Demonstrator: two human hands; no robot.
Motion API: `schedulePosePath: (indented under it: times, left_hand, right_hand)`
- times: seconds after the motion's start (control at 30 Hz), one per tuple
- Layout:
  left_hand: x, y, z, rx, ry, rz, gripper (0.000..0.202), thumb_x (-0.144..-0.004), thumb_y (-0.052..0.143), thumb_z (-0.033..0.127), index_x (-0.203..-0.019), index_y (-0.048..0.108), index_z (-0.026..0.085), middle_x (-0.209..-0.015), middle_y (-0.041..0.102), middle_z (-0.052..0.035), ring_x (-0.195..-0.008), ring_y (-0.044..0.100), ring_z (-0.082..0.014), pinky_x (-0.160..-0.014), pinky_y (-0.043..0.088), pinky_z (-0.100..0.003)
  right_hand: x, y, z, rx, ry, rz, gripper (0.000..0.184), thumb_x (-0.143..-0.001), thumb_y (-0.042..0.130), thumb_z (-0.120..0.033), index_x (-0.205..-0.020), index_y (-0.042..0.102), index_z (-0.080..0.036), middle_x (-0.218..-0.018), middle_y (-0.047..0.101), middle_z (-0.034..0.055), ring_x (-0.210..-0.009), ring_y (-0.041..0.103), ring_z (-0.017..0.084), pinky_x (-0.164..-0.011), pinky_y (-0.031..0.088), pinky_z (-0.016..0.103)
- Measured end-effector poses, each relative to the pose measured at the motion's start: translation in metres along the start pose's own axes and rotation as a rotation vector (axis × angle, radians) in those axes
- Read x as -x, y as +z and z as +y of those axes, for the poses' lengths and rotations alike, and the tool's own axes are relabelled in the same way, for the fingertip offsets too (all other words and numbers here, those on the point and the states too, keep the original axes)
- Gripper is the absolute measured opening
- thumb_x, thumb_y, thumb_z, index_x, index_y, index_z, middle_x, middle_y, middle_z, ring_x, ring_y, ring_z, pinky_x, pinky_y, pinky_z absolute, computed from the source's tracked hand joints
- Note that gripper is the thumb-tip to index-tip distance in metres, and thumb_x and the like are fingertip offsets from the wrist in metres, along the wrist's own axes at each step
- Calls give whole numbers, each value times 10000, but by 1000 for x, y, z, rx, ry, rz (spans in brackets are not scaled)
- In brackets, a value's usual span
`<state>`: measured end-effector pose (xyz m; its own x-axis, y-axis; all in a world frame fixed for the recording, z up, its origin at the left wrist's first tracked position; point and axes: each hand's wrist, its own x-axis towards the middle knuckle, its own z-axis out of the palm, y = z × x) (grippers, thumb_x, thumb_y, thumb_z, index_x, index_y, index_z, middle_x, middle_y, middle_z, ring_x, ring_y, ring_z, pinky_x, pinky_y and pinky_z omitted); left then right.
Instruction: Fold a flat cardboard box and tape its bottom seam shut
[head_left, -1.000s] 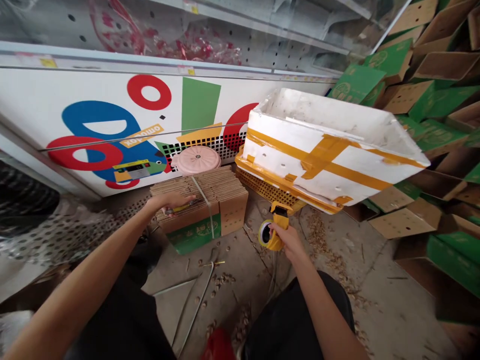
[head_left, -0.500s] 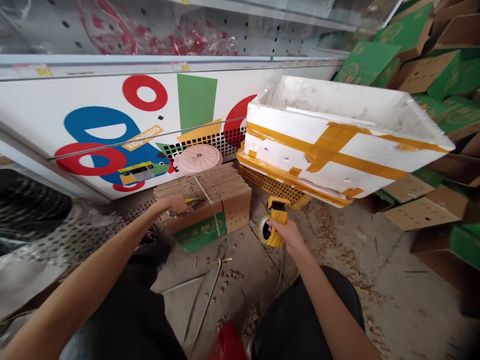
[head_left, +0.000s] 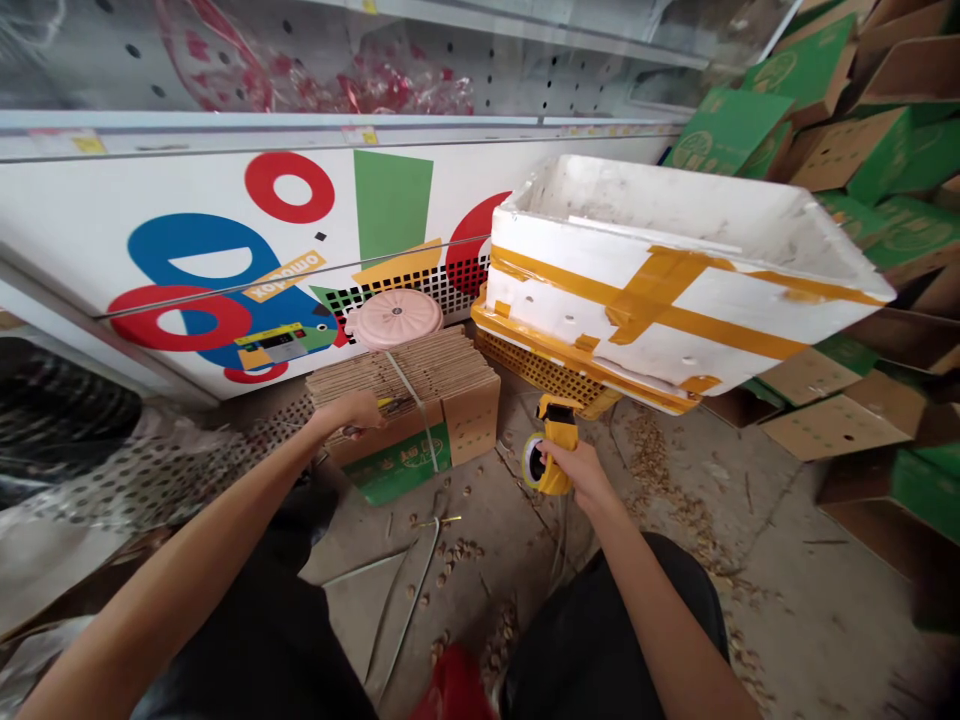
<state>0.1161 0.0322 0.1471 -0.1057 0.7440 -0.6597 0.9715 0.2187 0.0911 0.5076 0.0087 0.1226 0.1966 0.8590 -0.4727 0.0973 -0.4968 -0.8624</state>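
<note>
My left hand [head_left: 358,412] is closed around a small tool with yellow handle parts and a dark tip [head_left: 391,404]; its exact kind is hard to make out. It is held against the top left of a bundle of flattened cardboard boxes [head_left: 469,415], brown and green, bound with a pale strap [head_left: 409,382]. The tip points toward that strap. To the right, above the floor, my right hand [head_left: 581,472] grips a yellow tape dispenser [head_left: 559,440] with a tape roll on its left side.
White foam box [head_left: 570,290] with orange tape rests on a yellow crate [head_left: 525,365]. A pink round lid [head_left: 397,318] lies behind the bundle, against a display cooler [head_left: 247,190]. Green cartons [head_left: 731,130] pile up at right. Loose straps [head_left: 420,580] and small brown bits litter the floor.
My left hand has shifted slightly to the right and up over the bundle, with the tool still in it. The right hand and tape dispenser have barely moved.
</note>
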Motion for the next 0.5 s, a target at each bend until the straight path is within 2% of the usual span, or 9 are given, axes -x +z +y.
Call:
schedulePosePath:
  times: [0.2, 0.5]
  left_hand:
    - [-6, 1, -3, 24, -20, -31, 428, -904, 639, 378, -541, 625, 151, -704, 742, -123, -539, 628, -177, -539, 467, -269]
    - [-21, 5, -14, 40, -26, -34, 348, -847, 692, 340, -560, 631, 153, -729, 749, -136, -541, 646, -189, -520, 482, -267]
  right_hand:
    - [-3, -1, 3, 17, -5, -8, 157, -656, 808, -177, -781, 723, -133, -694, 715, 50, -629, 646, 149, -582, 507, 240]
    - [-12, -5, 10, 48, -22, -14, 191, -634, 826, -219, -777, 720, -150, -723, 714, 38, -679, 656, 157, -599, 501, 242]
